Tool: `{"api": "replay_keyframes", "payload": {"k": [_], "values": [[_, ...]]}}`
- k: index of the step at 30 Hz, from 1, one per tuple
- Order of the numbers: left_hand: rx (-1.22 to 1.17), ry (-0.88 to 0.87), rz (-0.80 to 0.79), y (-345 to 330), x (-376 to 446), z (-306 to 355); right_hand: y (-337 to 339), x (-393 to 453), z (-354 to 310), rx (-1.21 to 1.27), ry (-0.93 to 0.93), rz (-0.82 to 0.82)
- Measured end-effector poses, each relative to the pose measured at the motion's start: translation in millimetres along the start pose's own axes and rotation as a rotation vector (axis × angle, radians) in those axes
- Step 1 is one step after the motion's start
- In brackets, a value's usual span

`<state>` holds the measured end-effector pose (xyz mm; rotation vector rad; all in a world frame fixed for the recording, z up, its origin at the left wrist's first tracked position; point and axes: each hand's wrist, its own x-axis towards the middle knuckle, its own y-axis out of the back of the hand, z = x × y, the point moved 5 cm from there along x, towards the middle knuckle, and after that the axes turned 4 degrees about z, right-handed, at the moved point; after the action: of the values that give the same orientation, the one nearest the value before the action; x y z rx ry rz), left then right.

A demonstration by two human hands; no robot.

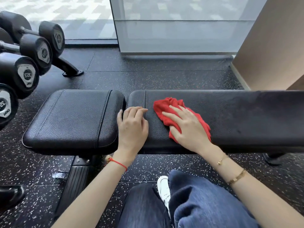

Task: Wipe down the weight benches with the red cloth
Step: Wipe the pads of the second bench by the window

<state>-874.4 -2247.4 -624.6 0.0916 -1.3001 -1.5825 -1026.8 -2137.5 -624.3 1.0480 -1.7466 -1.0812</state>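
Head view: right hand (185, 127) flat on red cloth (171, 111), on bench (246, 116).
Left hand (132, 124) rests beside cloth, fingers loosely bent, holding nothing; dumbbells (29, 51) far left.

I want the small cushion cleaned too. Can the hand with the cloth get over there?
Probably yes. The right hand presses the red cloth near the seat pad, but the left hand rests between them.

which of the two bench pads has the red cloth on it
The long pad on the right: the right hand presses the red cloth flat on it. The shorter pad on the left has no cloth.
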Motion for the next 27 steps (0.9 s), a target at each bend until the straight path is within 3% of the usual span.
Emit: {"api": "replay_keyframes", "payload": {"k": [5,13,16,21,27], "values": [[-0.064,-0.071,-0.043,-25.5,5.3,48.5,15.7,-20.4,36.5,-0.008,-0.113,0.076],[-0.052,-0.124,-0.142,-50.9,-2.2,71.6,48.5,-5.1,136.4,-0.181,-0.546,0.235],[-0.02,-0.116,-0.154,-51.2,-2.1,72.9,43.7,0.1,130.2,-0.173,-0.516,0.196],[-0.027,-0.119,-0.149,-50.0,-3.8,70.9,32.6,-27.3,101.6,-0.154,-0.294,0.162],[-0.044,-0.126,-0.138,-51.6,-5.4,69.3,32.5,-28.4,97.8,-0.139,-0.286,0.158]]}}
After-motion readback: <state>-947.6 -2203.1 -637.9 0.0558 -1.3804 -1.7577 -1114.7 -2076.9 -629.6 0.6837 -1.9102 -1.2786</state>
